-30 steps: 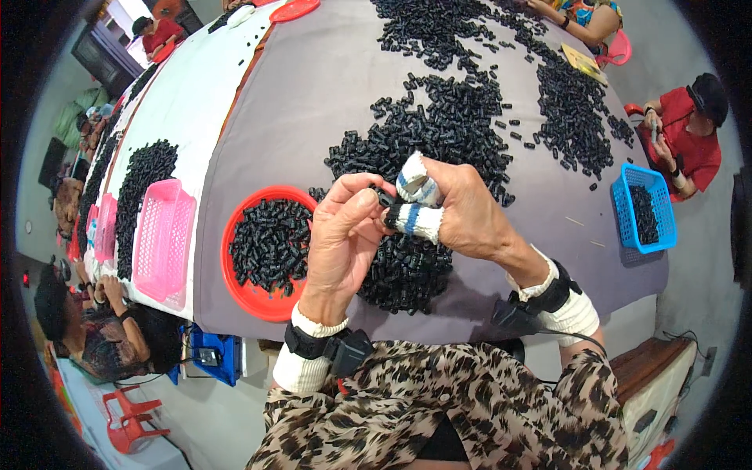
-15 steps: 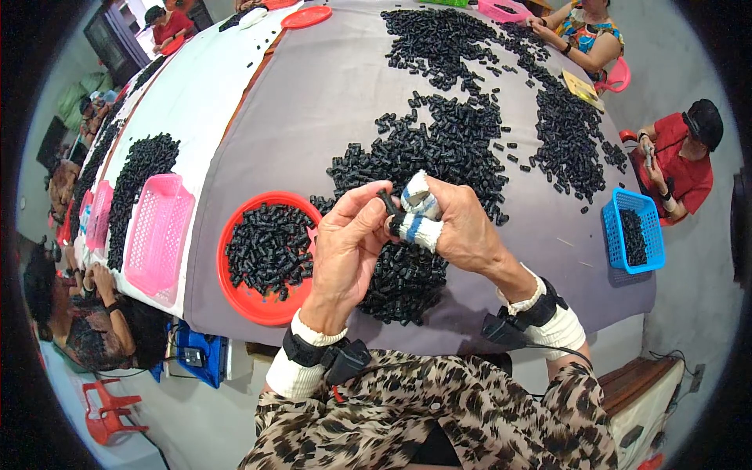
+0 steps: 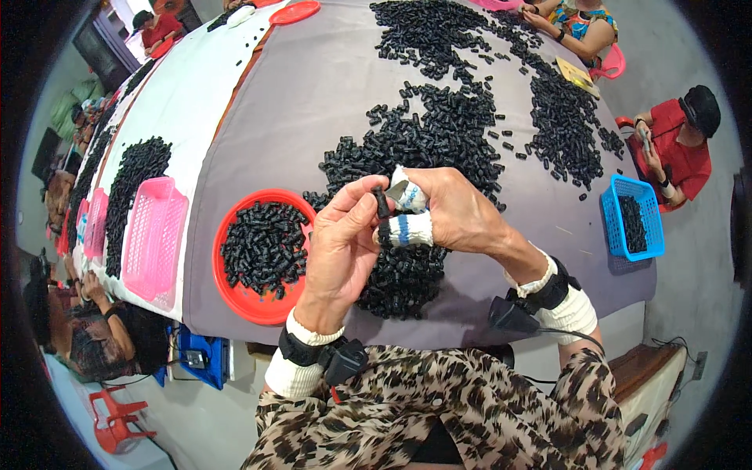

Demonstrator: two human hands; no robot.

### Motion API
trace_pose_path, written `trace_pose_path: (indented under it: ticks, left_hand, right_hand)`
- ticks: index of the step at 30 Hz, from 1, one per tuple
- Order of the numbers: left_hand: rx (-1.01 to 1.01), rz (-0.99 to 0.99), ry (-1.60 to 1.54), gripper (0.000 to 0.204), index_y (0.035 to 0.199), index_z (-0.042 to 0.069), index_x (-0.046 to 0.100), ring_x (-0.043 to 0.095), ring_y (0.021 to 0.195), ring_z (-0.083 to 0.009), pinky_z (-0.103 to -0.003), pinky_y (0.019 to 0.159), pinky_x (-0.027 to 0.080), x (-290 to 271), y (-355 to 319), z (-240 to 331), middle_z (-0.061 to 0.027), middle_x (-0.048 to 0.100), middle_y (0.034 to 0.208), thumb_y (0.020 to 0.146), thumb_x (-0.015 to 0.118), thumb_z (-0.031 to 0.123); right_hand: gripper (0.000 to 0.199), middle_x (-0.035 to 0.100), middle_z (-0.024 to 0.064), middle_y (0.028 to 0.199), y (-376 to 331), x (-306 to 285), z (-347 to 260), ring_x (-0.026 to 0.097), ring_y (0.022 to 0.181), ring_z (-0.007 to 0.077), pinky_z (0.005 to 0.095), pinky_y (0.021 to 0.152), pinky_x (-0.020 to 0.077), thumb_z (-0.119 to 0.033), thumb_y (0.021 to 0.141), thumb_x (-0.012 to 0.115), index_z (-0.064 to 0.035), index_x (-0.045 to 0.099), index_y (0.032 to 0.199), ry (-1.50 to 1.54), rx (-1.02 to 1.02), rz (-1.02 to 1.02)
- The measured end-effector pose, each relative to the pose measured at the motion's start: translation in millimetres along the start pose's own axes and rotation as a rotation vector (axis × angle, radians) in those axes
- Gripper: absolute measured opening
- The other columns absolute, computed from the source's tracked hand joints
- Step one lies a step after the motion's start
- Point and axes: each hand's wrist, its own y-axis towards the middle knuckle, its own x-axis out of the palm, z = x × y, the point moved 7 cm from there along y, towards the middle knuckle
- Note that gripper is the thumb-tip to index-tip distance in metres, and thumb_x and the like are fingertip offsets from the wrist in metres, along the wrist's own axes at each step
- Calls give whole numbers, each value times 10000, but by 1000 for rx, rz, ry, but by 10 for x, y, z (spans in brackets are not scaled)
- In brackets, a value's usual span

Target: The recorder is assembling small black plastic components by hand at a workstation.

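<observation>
My left hand (image 3: 341, 243) and my right hand (image 3: 454, 215) meet above a pile of small black tube-shaped parts (image 3: 403, 274) near the table's front edge. Between the fingertips of both hands stands one small black part (image 3: 382, 204). The thumb and forefinger of my right hand wear white wraps, one with blue stripes (image 3: 403, 229). To the left of my left hand sits a round red tray (image 3: 243, 301) holding many of the same black parts.
More black parts spread over the grey tablecloth (image 3: 313, 102). A pink basket (image 3: 153, 235) stands at the left, a blue basket (image 3: 634, 219) at the right. Other people sit along both sides, one in red (image 3: 681, 149) at the right.
Both hands have shifted slightly while staying together over the pile; the black part now stands clear between the fingertips. The view has tilted a little.
</observation>
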Motion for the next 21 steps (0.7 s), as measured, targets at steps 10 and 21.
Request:
trace_pose_path:
  ticks: [10, 21]
  left_hand:
    - [-21, 47, 107, 258, 1106, -8, 549, 601, 835, -117, -250, 721, 511, 9, -20, 8, -69, 617, 973, 880, 546, 117]
    - [-43, 65, 133, 221, 1070, -5, 566, 601, 795, -95, -222, 663, 515, -38, 6, 4, -57, 625, 931, 876, 547, 99]
  right_hand:
    - [330, 571, 107, 665, 57, 29, -8, 535, 599, 215, 330, 588, 436, -272, 692, 683, 0, 559, 831, -71, -22, -131]
    - [328, 615, 104, 744, 84, 85, 58, 575, 652, 193, 321, 627, 452, -228, 710, 685, -19, 578, 939, -130, -4, -211]
